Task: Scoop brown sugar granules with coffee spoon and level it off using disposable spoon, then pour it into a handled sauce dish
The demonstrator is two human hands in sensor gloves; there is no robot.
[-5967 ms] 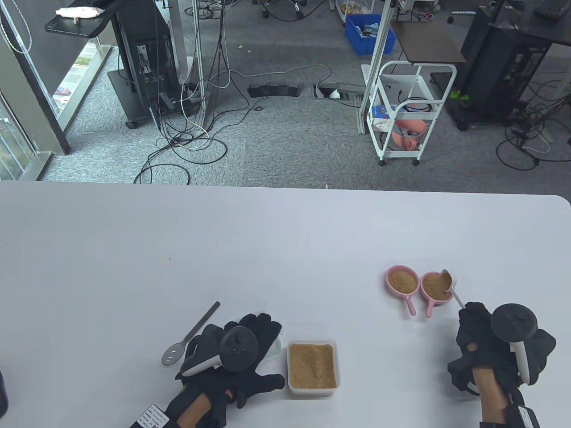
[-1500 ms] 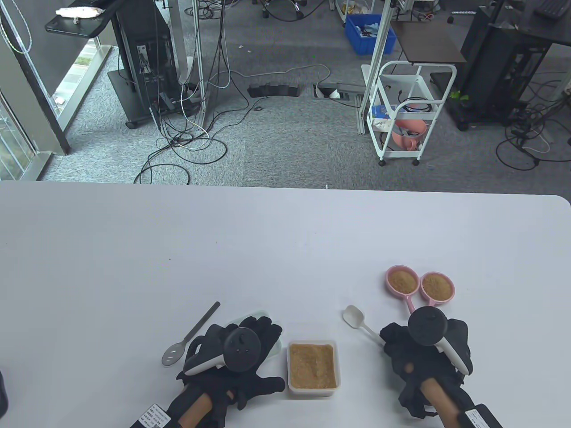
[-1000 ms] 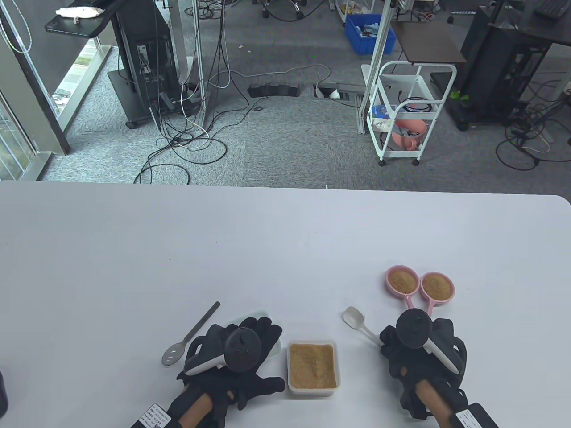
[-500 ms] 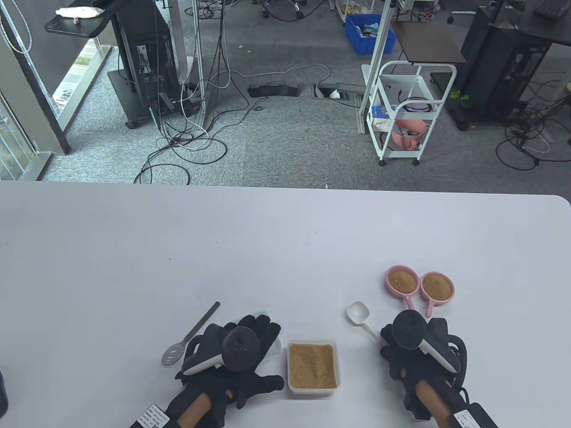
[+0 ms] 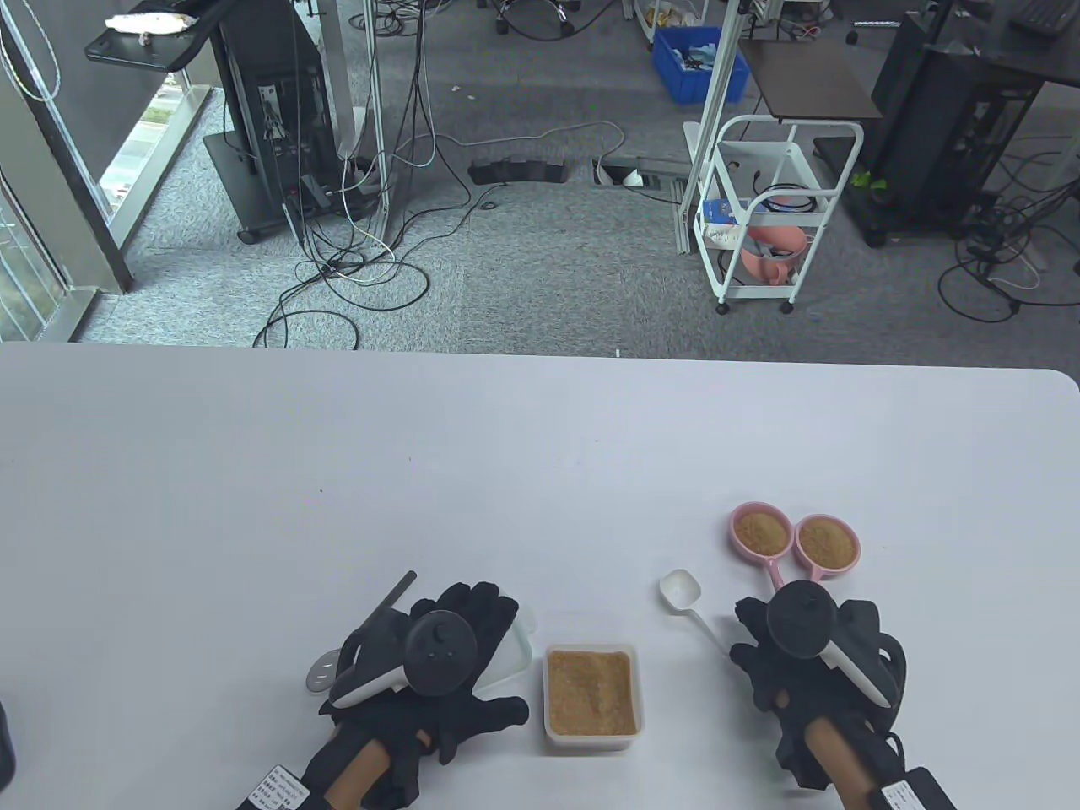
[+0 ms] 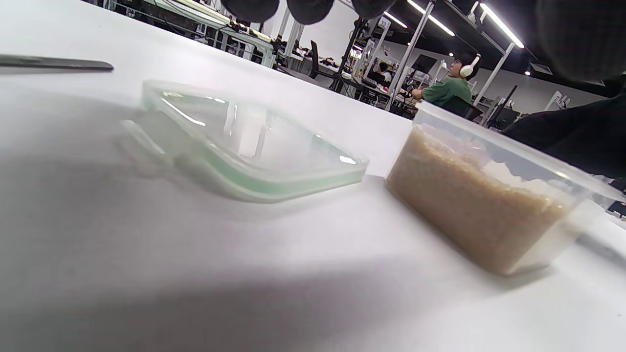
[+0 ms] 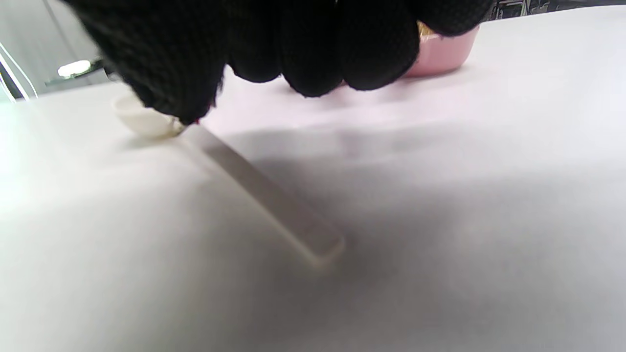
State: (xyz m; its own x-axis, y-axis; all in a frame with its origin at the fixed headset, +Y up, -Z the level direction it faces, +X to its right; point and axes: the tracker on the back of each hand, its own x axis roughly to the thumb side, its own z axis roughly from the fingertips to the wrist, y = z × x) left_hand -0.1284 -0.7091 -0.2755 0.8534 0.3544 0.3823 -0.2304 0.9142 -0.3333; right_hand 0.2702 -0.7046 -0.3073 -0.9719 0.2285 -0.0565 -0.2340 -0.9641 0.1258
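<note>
A: From the table view, where do things lie?

B: On the white tabletop [image 5: 540, 472] a clear rectangular plastic container of brown sugar granules [image 5: 591, 695] sits near the front edge. The left hand [image 5: 439, 666] lies just left of it, fingers spread flat over a clear lid [image 5: 516, 650], and it partly covers a slotted metal coffee spoon [image 5: 325, 672]. The right hand [image 5: 810, 666] is beside the handle end of a white disposable plastic spoon [image 5: 685, 596]. Behind it stand two pink handled sauce dishes [image 5: 793, 544], both holding sugar.

A: And the left wrist view?

B: The lid [image 6: 244, 142] lies flat, just beside the sugar container [image 6: 489, 195]; fingertips [image 6: 308, 7] hang above, touching neither.

A: The right wrist view?

B: The white spoon [image 7: 254, 186] lies flat on the tabletop. Loosely curled fingers [image 7: 313, 49] hover over it; whether the thumb touches it, I cannot tell. A pink dish [image 7: 442, 54] shows behind.
</note>
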